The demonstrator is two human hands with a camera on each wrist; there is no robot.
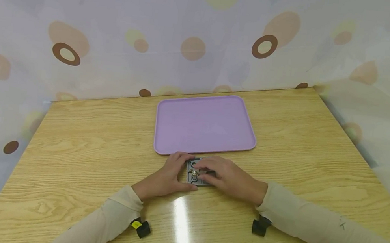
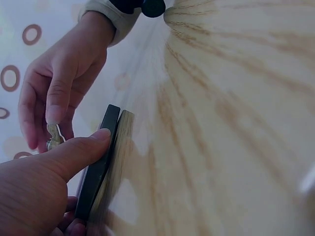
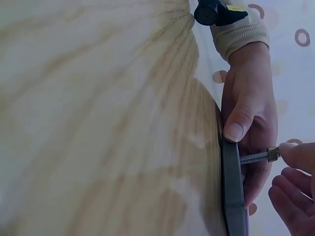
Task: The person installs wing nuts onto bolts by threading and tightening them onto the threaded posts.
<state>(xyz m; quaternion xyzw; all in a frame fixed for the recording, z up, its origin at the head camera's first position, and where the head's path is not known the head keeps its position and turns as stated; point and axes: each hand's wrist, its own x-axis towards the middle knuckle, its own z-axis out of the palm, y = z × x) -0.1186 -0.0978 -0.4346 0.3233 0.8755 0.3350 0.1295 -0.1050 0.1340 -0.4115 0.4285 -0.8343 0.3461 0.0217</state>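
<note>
A small grey plate with a recessed pattern lies on the table, just in front of the tray. My left hand grips it from the left, thumb along the near edge and fingers at the far edge. Out of the plate rises a threaded bolt, bearing a brass-coloured wing nut near its top. My right hand reaches over from the right and pinches the wing nut, its thumb tip against one wing. Part of the plate's right side is hidden under that hand.
A purple tray lies flat behind the plate. The wooden table meets a dotted cloth at the back and sides. Each wrist carries a small black camera, the left one with a yellow label.
</note>
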